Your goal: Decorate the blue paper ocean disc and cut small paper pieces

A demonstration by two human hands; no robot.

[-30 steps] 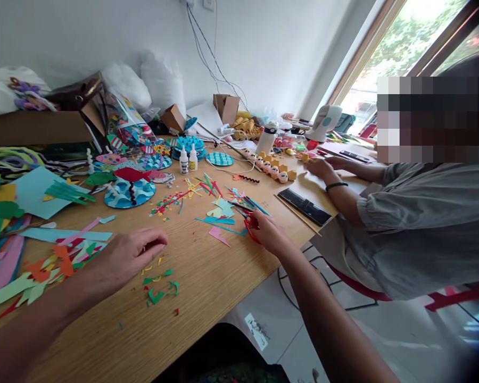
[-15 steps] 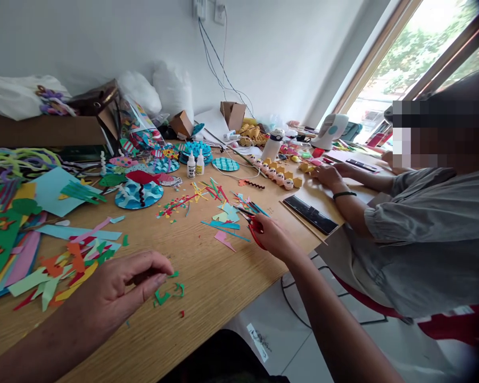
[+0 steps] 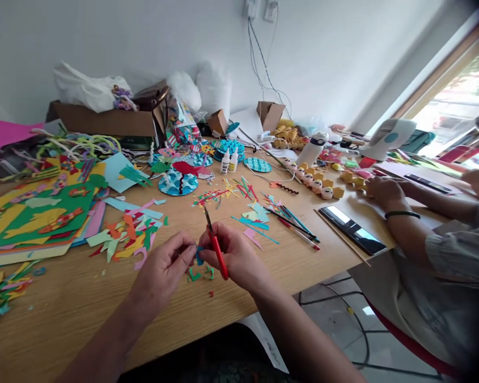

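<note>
Both of my hands meet above the near part of the table. My right hand (image 3: pixel 233 255) holds red-handled scissors (image 3: pixel 219 252), their dark blades pointing up and away from me. A small piece of blue paper (image 3: pixel 200 257) is between the hands, by the right thumb. My left hand (image 3: pixel 170 263) pinches at its left edge, thumb and forefinger together. Small green paper scraps (image 3: pixel 194 275) and a tiny red scrap (image 3: pixel 211 293) lie on the table just below the hands.
Coloured paper offcuts (image 3: pixel 131 231) lie on the left, beside stacked paper sheets (image 3: pixel 27 242). Pencils (image 3: pixel 293 226) and a phone (image 3: pixel 352 230) lie on the right. Glue bottles (image 3: pixel 225 162) stand behind. A co-worker's hands (image 3: pixel 387 194) work at the far right.
My right hand has come left with the scissors to meet my left hand, and blue paper now shows between them. The view has turned left, and more pencils show.
</note>
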